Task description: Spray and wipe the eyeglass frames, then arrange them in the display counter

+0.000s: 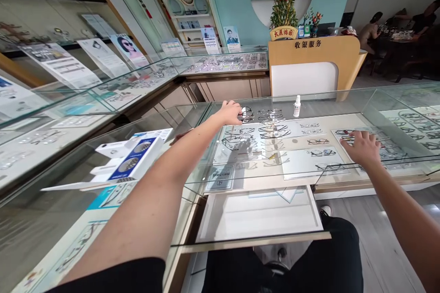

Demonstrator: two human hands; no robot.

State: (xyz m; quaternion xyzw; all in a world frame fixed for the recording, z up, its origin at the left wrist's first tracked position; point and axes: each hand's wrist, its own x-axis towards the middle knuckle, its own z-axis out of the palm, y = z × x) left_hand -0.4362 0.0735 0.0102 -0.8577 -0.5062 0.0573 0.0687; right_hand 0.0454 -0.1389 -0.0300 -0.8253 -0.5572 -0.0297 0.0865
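My left hand reaches far forward over the glass display counter, its fingers closed at a pair of eyeglasses. Part of that frame is hidden behind the fingers. Just to its right lie several more eyeglasses on the counter top. A small white spray bottle stands upright beyond them. My right hand rests on the glass farther right, fingers apart and holding nothing. Beneath the glass near it are rows of eyeglasses on a white tray.
An open white drawer juts out below the counter, above my legs. At the left, a white-and-blue cardboard display lies on the glass. A wooden cashier desk with a plant stands ahead. People sit at the far right.
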